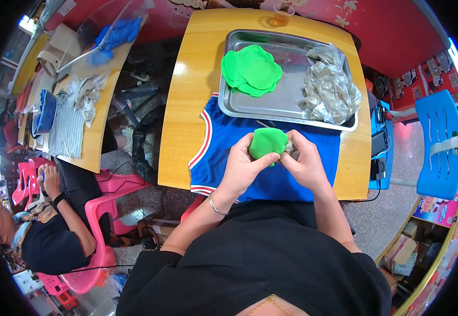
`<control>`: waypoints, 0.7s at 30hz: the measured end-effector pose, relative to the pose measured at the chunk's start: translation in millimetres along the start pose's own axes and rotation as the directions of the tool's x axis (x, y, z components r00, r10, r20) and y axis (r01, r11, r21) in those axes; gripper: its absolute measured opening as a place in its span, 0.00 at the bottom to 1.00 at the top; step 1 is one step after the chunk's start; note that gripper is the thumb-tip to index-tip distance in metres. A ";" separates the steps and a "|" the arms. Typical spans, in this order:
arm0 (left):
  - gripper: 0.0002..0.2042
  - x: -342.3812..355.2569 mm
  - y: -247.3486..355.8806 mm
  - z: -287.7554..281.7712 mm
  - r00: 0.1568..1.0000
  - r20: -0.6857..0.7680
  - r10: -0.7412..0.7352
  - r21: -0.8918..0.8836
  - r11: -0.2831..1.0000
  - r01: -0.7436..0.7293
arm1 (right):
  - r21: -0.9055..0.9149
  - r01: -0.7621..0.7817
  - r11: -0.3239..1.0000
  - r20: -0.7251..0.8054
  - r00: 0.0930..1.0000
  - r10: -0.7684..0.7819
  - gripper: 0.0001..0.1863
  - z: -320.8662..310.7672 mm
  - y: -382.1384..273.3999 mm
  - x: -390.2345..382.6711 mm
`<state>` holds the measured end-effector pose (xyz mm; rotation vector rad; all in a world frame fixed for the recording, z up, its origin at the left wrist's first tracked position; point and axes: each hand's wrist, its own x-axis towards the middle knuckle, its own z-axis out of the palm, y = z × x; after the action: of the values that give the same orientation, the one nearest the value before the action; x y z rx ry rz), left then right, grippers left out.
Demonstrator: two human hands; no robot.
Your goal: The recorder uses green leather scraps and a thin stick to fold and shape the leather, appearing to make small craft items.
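Between my two hands, above the blue garment (213, 152), is a soft green flat piece (267, 142) with a rounded edge. My left hand (243, 164) grips it from the left, thumb across its lower edge. At its right edge, my right hand (307, 162) has its fingers pinched together, with a small pale, shiny bit of something (290, 147) showing beside them; what that is I cannot make out. Just beyond my hands, a metal tray (288, 102) carries a loose stack of similar green scalloped pieces (252, 71) on its left side and crumpled clear plastic (334, 89) on its right.
The tray and garment lie on a yellow wooden table (187, 105). A clear cup of amber liquid (280, 20) stands at the far edge. A blue chair (439, 142) is at the right. To the left, another person (55, 237) sits on a pink chair (100, 210) near a second table.
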<state>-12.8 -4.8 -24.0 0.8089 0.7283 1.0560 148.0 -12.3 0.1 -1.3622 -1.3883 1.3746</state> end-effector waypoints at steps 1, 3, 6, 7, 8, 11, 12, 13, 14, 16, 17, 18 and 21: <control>0.17 0.6 -1.7 0.6 1.000 -0.002 0.012 0.045 0.999 -0.012 | -0.138 0.102 0.985 -0.070 0.991 -0.112 0.05 4.0 0.8 0.4; 0.17 1.5 -1.6 3.4 1.000 -0.011 0.017 0.024 1.000 -0.017 | -0.277 0.186 0.943 -0.120 0.967 -0.226 0.05 11.2 1.4 0.2; 0.18 0.9 -1.3 5.9 1.000 -0.019 0.010 0.038 0.999 -0.009 | -0.242 0.194 0.951 -0.200 0.949 -0.244 0.06 15.2 -1.7 0.0; 0.18 0.4 -1.3 5.7 1.000 -0.015 -0.006 0.072 0.997 0.007 | -0.097 0.091 0.991 -0.193 0.975 -0.109 0.08 14.2 -5.9 -1.5; 0.18 0.4 -1.1 5.2 1.000 -0.016 -0.004 0.071 0.997 0.005 | 0.046 -0.018 0.999 -0.167 0.986 0.026 0.09 12.5 -8.4 -2.1; 0.19 -0.5 -0.5 0.5 0.997 0.061 -0.039 0.168 0.985 0.028 | -0.110 0.129 0.985 -0.176 0.973 -0.147 0.11 10.0 -0.9 1.3; 0.19 -0.6 1.2 -1.4 0.997 0.061 -0.039 0.165 0.986 0.029 | -0.113 0.127 0.985 -0.175 0.974 -0.146 0.11 6.6 -3.1 0.7; 0.17 0.0 4.3 -3.8 0.992 0.095 -0.086 0.136 0.988 0.073 | -0.150 0.031 0.988 -0.108 0.993 -0.048 0.11 2.1 -8.9 -0.6; 0.15 -1.1 6.2 -5.7 0.983 0.126 -0.134 0.108 0.987 0.121 | -0.191 -0.064 0.980 -0.042 0.998 0.057 0.11 -0.5 -14.2 -3.0; 0.13 1.8 3.7 -12.3 0.979 0.128 -0.159 0.075 0.986 0.150 | -0.275 -0.037 0.961 0.009 0.999 0.041 0.12 -2.9 -20.6 -5.4; 0.10 4.0 3.1 -14.8 0.975 0.138 -0.177 0.048 0.984 0.172 | -0.355 0.003 0.935 0.056 0.998 0.019 0.13 -3.2 -22.1 -5.1; 0.05 4.3 5.3 -12.2 0.976 0.146 -0.160 0.095 0.985 0.147 | -0.357 0.003 0.934 0.059 0.998 0.020 0.13 -4.0 -21.7 -6.0; 0.04 2.8 -2.7 -13.5 0.989 0.086 -0.120 0.013 0.993 0.119 | -0.203 0.020 0.979 0.147 0.989 0.010 0.15 -8.9 -20.4 -8.6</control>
<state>-21.8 0.0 -33.5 0.8032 0.6991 0.9055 154.4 -16.2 22.8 -1.4087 -1.6681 1.3834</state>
